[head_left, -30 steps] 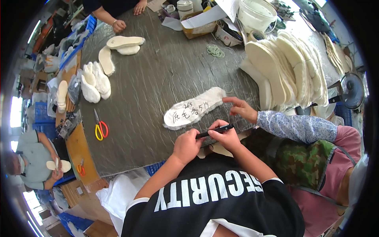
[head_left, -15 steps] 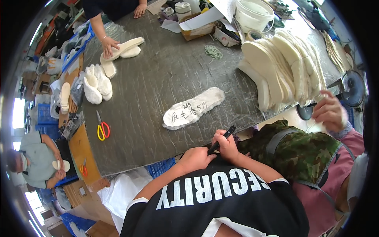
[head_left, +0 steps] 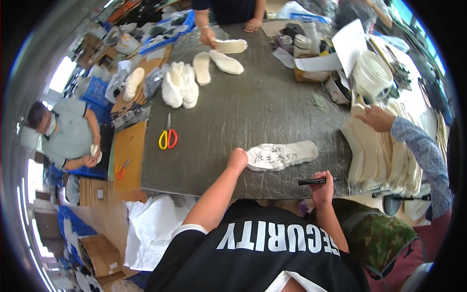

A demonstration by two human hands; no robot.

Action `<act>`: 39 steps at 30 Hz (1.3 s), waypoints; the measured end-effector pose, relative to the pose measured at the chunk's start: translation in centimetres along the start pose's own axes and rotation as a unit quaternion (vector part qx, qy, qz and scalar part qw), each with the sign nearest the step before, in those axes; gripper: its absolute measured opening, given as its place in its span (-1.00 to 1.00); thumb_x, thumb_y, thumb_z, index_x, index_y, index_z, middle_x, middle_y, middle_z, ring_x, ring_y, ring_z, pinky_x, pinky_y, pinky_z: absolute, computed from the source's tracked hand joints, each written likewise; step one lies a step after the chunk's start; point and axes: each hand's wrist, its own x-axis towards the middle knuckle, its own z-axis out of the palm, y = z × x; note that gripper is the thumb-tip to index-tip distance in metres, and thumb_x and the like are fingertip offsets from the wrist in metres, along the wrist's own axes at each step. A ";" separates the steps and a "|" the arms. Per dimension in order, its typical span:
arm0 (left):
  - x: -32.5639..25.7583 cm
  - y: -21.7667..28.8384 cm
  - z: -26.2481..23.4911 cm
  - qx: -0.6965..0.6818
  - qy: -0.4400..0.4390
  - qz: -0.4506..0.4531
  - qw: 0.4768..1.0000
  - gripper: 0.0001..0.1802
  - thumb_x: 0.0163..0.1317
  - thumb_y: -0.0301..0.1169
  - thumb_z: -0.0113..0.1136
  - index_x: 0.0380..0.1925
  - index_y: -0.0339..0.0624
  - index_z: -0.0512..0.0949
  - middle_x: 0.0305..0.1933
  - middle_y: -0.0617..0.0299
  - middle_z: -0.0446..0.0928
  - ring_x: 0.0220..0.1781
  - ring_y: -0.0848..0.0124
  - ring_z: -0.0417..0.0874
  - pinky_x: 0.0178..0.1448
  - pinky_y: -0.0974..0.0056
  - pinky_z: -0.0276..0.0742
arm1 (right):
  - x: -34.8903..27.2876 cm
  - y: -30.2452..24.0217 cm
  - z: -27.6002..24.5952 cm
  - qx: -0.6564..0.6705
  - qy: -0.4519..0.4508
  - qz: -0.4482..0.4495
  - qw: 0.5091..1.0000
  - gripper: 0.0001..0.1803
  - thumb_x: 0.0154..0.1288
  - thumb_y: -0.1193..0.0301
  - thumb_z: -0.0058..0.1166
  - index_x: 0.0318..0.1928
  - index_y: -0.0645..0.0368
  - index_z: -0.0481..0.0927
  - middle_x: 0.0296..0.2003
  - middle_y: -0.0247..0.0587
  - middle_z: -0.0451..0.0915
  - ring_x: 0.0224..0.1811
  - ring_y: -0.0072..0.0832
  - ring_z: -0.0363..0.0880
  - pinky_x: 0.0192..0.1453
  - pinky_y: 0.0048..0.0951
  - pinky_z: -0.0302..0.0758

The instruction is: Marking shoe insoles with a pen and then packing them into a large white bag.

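A white fleecy insole (head_left: 304, 152) with dark handwriting lies on the dark table in front of me. My left hand (head_left: 238, 159) is closed at its left end, the fingertips partly hidden against the fleece. Right of it and nearer to me, my right hand (head_left: 322, 190) grips a black marker pen (head_left: 311, 181), held roughly level above the table edge. The pen is apart from the insole.
Scissors (head_left: 168, 138) with red and yellow handles lie left. Fleecy insoles (head_left: 181, 87) are at the far left, where a co-worker's hand (head_left: 208, 36) holds one. Another co-worker's hand (head_left: 377, 118) touches stacked insoles (head_left: 379, 151) at right. A white bucket (head_left: 372, 73) stands behind.
My hands, together at the marker pen before, have parted: the left reached the insole, the right moved right with the pen. The right co-worker's hand came onto the stack. The view shifted.
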 end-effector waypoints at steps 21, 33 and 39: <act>7.2 -15.5 -16.1 -0.271 -0.066 -0.086 0.957 -0.90 0.07 -0.52 0.05 -0.44 -0.28 0.54 -0.53 0.31 0.47 -0.50 0.52 0.46 -0.51 0.40 0.34 | 3.1 7.4 1.0 0.092 0.255 0.082 0.959 -0.80 0.24 0.35 -0.15 -0.43 0.24 0.35 -0.44 0.06 0.49 -0.46 -0.17 0.51 -0.24 -0.08 0.52; 11.8 -22.0 -21.8 -0.296 -0.042 -0.101 0.949 -0.94 0.11 -0.49 0.01 -0.45 -0.18 0.47 -0.52 0.36 0.43 -0.54 0.55 0.43 -0.55 0.42 0.30 | 1.4 8.9 2.2 0.103 0.299 -0.071 0.946 -0.81 0.24 0.36 -0.14 -0.41 0.24 0.32 -0.42 0.06 0.47 -0.45 -0.17 0.52 -0.18 -0.04 0.53; 13.9 -19.9 -26.6 -0.215 0.009 0.045 0.975 -0.92 0.13 -0.54 -0.02 -0.44 -0.30 0.46 -0.47 0.33 0.45 -0.43 0.57 0.42 -0.33 0.44 0.36 | 0.9 9.1 2.3 0.139 0.304 -0.106 0.936 -0.81 0.24 0.38 -0.14 -0.40 0.26 0.32 -0.38 0.09 0.43 -0.43 -0.14 0.47 -0.16 -0.02 0.50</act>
